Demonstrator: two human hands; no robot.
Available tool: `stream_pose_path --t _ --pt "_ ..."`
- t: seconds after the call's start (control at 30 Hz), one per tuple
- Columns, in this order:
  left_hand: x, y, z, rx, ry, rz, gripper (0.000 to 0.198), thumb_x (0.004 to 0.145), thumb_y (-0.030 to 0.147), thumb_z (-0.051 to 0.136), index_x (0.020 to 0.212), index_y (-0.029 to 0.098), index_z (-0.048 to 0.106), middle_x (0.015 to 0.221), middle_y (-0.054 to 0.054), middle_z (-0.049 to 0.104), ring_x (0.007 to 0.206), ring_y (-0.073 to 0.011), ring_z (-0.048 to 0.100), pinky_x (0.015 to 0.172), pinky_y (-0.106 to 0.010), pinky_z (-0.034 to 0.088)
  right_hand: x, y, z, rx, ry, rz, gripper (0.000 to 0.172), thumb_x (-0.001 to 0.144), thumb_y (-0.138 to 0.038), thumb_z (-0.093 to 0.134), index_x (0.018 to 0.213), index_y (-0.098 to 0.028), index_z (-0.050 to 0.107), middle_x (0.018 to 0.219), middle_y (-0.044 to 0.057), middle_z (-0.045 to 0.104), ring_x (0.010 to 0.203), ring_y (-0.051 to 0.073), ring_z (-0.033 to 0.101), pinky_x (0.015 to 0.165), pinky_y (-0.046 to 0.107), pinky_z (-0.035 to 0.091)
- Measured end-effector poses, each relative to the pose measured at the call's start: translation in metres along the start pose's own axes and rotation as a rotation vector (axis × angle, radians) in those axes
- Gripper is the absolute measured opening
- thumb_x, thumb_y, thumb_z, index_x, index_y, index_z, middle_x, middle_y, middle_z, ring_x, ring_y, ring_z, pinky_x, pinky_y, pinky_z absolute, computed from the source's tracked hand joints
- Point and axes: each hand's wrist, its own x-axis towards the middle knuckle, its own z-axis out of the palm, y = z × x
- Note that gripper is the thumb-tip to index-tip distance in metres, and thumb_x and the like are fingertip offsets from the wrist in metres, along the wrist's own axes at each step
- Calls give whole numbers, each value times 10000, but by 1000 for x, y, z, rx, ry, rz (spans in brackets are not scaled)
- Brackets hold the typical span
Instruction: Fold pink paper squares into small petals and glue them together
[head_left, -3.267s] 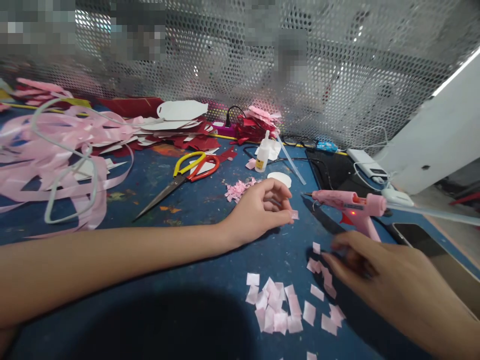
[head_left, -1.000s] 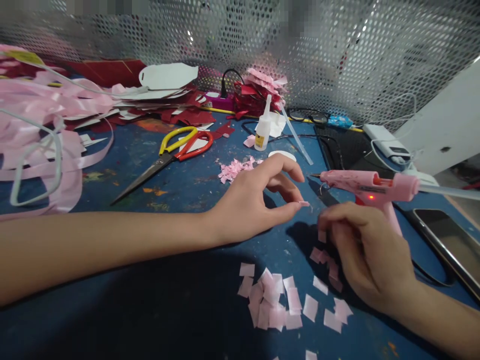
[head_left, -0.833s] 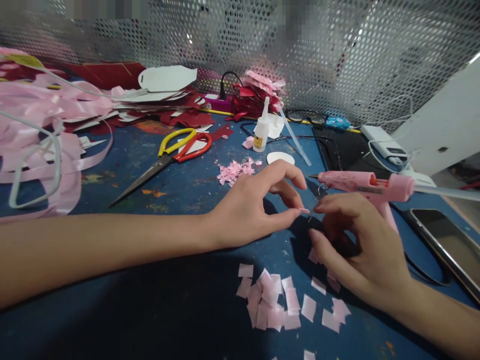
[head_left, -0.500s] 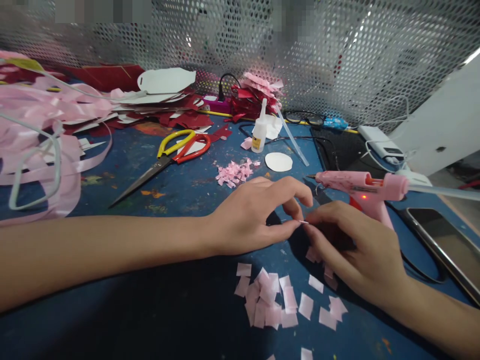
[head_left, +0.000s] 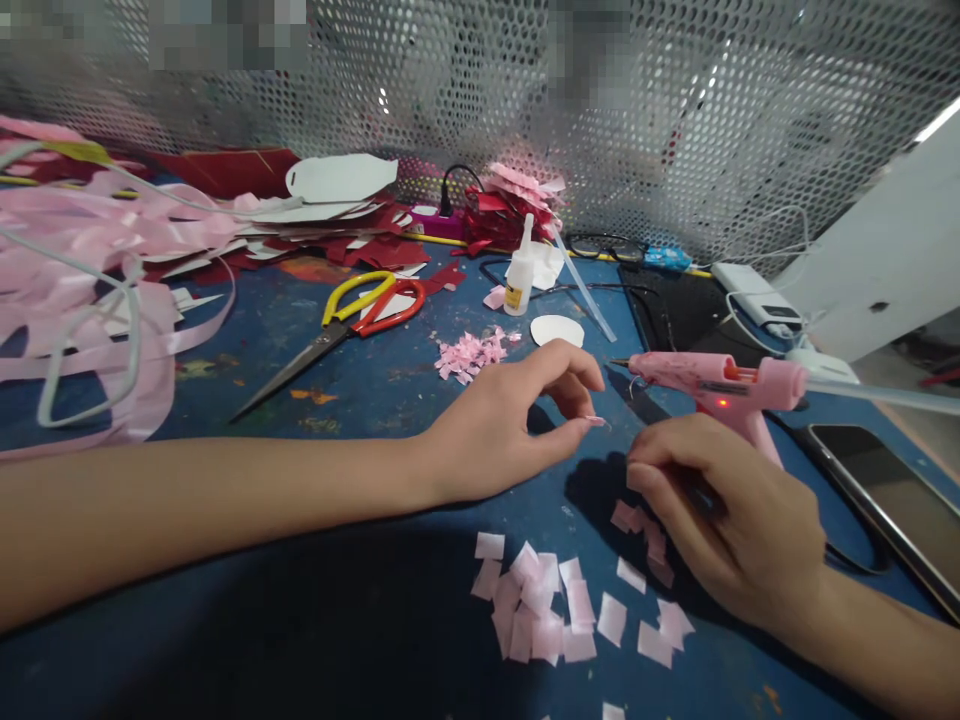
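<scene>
My left hand [head_left: 510, 430] is held above the blue table, thumb and a finger pinching a small pink ribbon piece [head_left: 595, 420] by its edge. A little apart to the right, my right hand [head_left: 727, 500] is closed, its thumb against the curled forefinger. Whatever those fingertips may hold is hidden. Small pink ribbon squares [head_left: 540, 605] lie loose and overlapping on the table in front of both hands. A few more pink squares [head_left: 643, 530] lie beside my right thumb. Beyond my left hand sits a heap of small folded pink pieces [head_left: 471, 355].
A pink glue gun [head_left: 720, 385] with a lit red light lies behind my right hand, beside a phone [head_left: 892, 500]. Further back are scissors [head_left: 337, 325], a glue bottle [head_left: 519, 275] and a white oval [head_left: 557, 332]. Pink ribbon [head_left: 112, 240] piles up at left.
My hands, whose fingertips met at the small pink piece, have come apart. The right hand has moved right and closed; the piece stays in my left hand.
</scene>
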Motion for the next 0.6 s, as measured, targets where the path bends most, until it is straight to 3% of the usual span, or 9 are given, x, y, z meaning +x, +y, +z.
stream_pose_path --t 0.1,0.23,0.37,0.47,0.6 --pt "1 -1 0 -49 -7 -9 229 804 86 587 987 185 492 827 25 621 789 -82 624 777 -217 487 0 2 1 0 -25 -17 254 955 -196 380 720 -220 476 504 -53 521 428 83 475 446 242 340" --pt "1 -1 0 -76 -16 -23 231 805 88 591 990 185 494 831 27 615 794 -81 619 786 -218 483 -2 5 6 -28 -96 -140 415 977 -283 378 572 -204 417 459 -42 447 420 86 415 463 277 272" --pt "3 1 0 -48 -10 -39 98 837 141 584 915 178 536 834 20 608 786 -86 599 767 -218 481 -2 7 10 13 -222 -223 503 983 -373 364 519 -183 412 459 -36 424 447 84 401 494 287 240" --pt "6 -4 -6 77 -35 25 31 857 149 556 860 177 568 833 12 632 787 -101 596 768 -238 466 -1 6 11 51 -291 -276 518 986 -381 344 517 -180 434 471 -29 436 471 94 396 512 291 229" --pt "13 -24 -28 429 -111 197 64 861 177 541 891 191 596 891 -2 670 874 -150 590 857 -321 397 -1 5 13 30 -317 -259 433 960 -303 419 547 -181 462 509 -29 466 510 102 403 532 286 239"
